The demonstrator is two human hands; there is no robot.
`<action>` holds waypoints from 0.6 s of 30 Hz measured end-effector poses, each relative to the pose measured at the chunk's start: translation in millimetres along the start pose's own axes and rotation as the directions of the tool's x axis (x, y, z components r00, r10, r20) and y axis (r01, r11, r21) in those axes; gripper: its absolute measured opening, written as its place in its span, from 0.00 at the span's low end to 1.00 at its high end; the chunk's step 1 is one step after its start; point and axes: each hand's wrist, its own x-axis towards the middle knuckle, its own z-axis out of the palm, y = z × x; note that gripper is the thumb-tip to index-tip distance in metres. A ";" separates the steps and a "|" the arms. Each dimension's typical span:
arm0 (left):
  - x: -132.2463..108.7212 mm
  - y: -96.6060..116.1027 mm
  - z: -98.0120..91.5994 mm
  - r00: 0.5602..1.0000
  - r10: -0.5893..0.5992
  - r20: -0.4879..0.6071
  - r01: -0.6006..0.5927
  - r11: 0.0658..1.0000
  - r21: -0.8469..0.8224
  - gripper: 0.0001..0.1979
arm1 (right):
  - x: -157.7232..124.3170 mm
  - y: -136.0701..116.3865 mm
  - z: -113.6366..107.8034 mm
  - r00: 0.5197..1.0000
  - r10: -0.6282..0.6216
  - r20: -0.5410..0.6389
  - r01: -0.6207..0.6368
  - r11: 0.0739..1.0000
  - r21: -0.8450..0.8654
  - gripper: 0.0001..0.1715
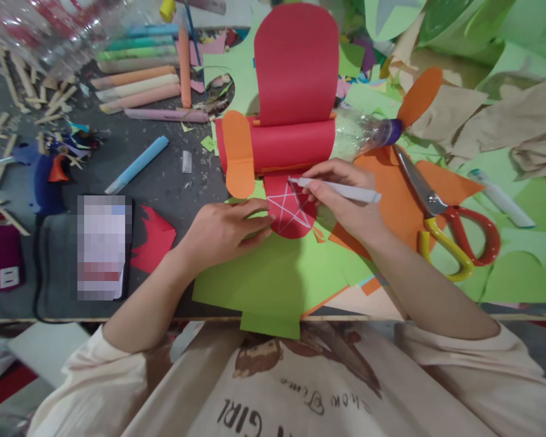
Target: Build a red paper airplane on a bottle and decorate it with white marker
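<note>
A bottle wrapped in red paper [295, 144] lies across the table, with wing-like red flaps above and below it. Its clear neck ends in a purple cap [392, 131] carrying an orange paper blade [422, 94]. On the lower red flap [277, 224] there is a star drawn in white lines. My right hand [357, 209] grips a white marker [346, 189], its tip at the star's upper point. Fingers stretched out, my left hand [225, 230] rests against the flap's left edge. An orange paper strip [239, 155] sits on the bottle's left end.
Red-and-yellow scissors [432, 203] lie right on orange paper [382, 182]. Green paper [255, 279] is under my hands. At left are a phone [102, 249], a blue marker [139, 164], a blue glue gun [43, 182] and several markers [139, 79]. Paper scraps crowd the back.
</note>
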 end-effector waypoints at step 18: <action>0.1 0.9 0.3 0.999 0.009 -0.036 -0.008 1.000 0.022 0.17 | 2.6 3.6 -1.9 0.998 -0.058 0.015 0.060 0.984 -0.167 0.04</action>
